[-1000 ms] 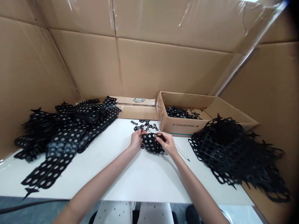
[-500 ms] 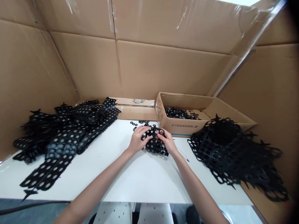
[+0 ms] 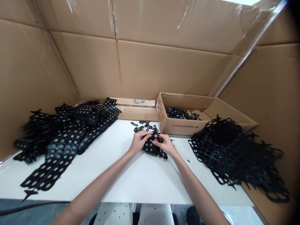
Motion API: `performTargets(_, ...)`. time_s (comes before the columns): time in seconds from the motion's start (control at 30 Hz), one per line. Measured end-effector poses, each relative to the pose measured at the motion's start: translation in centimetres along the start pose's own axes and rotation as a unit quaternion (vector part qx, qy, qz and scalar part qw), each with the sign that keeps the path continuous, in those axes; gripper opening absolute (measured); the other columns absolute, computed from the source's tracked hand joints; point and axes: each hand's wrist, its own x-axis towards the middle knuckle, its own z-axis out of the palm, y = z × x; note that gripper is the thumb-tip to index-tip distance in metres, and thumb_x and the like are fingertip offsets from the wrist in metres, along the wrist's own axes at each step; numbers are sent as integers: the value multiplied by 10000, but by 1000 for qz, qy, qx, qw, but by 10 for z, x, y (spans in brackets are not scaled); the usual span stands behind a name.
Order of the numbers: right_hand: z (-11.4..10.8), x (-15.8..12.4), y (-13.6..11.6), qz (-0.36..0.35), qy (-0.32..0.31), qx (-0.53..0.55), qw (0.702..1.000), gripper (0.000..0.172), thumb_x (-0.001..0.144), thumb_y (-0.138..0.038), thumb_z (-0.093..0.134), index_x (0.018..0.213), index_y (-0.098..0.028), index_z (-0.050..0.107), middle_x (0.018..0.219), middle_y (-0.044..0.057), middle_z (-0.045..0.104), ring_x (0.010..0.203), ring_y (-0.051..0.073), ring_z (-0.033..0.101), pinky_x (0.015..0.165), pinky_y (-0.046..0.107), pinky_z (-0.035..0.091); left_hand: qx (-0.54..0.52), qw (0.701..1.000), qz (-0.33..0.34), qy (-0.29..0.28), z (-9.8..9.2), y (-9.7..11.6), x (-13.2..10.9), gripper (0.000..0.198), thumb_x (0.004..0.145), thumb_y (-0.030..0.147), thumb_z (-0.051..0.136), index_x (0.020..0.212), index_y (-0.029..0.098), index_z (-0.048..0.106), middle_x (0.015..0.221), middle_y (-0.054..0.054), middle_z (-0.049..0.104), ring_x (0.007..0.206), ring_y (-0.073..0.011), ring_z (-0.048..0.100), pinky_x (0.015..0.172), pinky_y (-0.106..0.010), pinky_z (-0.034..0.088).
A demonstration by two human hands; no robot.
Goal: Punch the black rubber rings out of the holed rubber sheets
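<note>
— Punched sheet (image 3: 153, 150): where do you have it?

— On the white table (image 3: 140, 184), right in front of you, just below a scatter of small black rings (image 3: 144, 126). Its long axis runs from your fingers down toward your right forearm, and its upper end looks bunched.

— And your hands?

— Your left hand (image 3: 138, 142) is curled nearly shut, fingers lying over that upper end. Your right hand (image 3: 167, 145) is closed to a pinch on the same end, right beside the left.

— Why so close together?

— Probably because the sheet is limp, and two neighbouring grips keep that one spot steady.

— What's around you?

— Behind your right hand sits a cardboard box (image 3: 180, 129) holding more rings. A left heap (image 3: 58, 140) and a right heap (image 3: 225, 150) of punched sheets flank you.
</note>
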Motion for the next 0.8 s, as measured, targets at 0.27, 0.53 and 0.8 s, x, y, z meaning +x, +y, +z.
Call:
performTargets(0.27, -5, -2, -6, -106, -5, -90, 990, 161, 779, -308, 586, 710, -163, 601, 734, 34, 561, 734, 189, 518, 702, 278, 416, -70, 993, -35, -84, -1, 2, 1, 258, 717, 406, 638, 789, 170, 712, 840, -68, 678, 801, -181, 600, 775, -287, 453)
performTargets(0.53, 0, -3, -7, -139, -39, -108, 984, 129, 809, -266, 563, 736, -172, 611, 783, 42, 573, 765, 191, 529, 748, 281, 405, -265, 930, -253, 44, 14, -7, -2, 436, 681, 546, 600, 538, 136, 551, 518, 2, 555, 487, -95, 465, 528, -217, 365)
performTargets(0.8, 6, 3, 4, -92, -35, -105, 990, 125, 775, -255, 577, 865, -169, 590, 928, 53, 561, 864, 192, 511, 789, 284, 400, -143, 956, -202, 154, 16, -14, -2, 425, 757, 524, 507, 598, 137, 583, 631, -14, 614, 612, -123, 531, 627, -226, 405)
